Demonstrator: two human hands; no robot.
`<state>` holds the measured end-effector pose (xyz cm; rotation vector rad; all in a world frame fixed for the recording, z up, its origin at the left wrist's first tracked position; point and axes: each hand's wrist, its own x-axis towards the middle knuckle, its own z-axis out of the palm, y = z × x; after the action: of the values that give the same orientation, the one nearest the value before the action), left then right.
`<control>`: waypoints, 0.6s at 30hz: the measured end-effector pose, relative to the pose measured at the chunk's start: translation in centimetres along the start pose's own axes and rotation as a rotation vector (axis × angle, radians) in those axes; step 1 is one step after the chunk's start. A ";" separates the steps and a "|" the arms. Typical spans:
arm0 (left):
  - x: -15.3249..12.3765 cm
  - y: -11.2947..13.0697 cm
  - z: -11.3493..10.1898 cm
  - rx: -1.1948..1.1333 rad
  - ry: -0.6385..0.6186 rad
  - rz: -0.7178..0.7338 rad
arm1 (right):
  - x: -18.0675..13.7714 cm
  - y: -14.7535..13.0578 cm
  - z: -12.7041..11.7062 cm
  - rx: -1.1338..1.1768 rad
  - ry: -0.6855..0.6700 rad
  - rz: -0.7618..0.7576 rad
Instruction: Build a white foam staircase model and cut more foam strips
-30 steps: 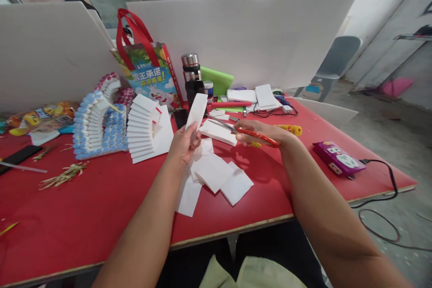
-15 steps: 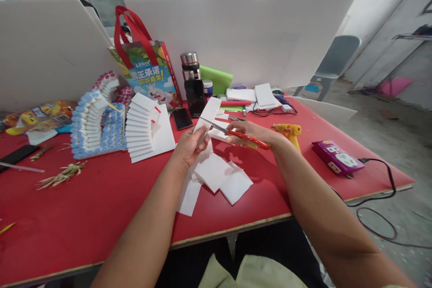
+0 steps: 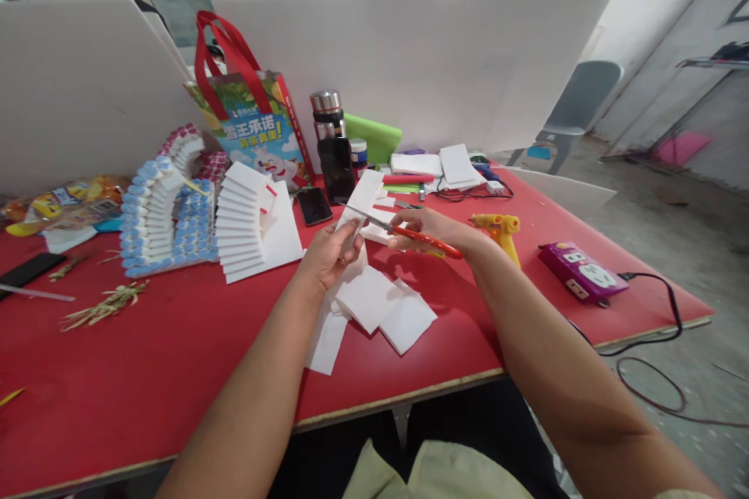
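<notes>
My left hand [image 3: 326, 252] is closed on a long white foam strip [image 3: 363, 195] that stands tilted up and away from me. My right hand [image 3: 430, 228] grips red-handled scissors [image 3: 409, 232], and their blades lie against the strip just above my left fingers. Several cut white foam pieces [image 3: 374, 300] lie on the red table [image 3: 146, 359] right under my hands. A stepped white foam model [image 3: 249, 218] sits to the left of my left hand.
A blue-and-white bottle-cap model [image 3: 164, 207], a red-handled printed bag [image 3: 257, 129], a steel flask [image 3: 328, 121], a dark phone [image 3: 314, 205], a yellow glue gun [image 3: 500, 228] and a purple power strip [image 3: 579, 271] with a black cable surround the work area. White boards stand behind the table.
The strip came down from upright to a lower, tilted pose. My right hand brought the scissors leftward onto it. In the last half second almost nothing moved.
</notes>
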<state>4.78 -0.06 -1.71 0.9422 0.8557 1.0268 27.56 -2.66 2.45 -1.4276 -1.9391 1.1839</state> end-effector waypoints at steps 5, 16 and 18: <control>0.0 0.0 0.0 -0.014 0.005 -0.020 | 0.0 -0.1 0.1 0.020 0.000 -0.002; -0.1 0.3 0.0 0.008 -0.014 -0.040 | -0.1 -0.2 0.1 0.111 0.020 0.000; -0.2 0.3 0.1 0.005 -0.016 -0.043 | -0.1 -0.2 0.1 0.114 0.022 0.007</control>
<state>4.69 -0.19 -1.38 0.9318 0.8620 0.9794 27.38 -2.85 2.60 -1.3835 -1.8225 1.2561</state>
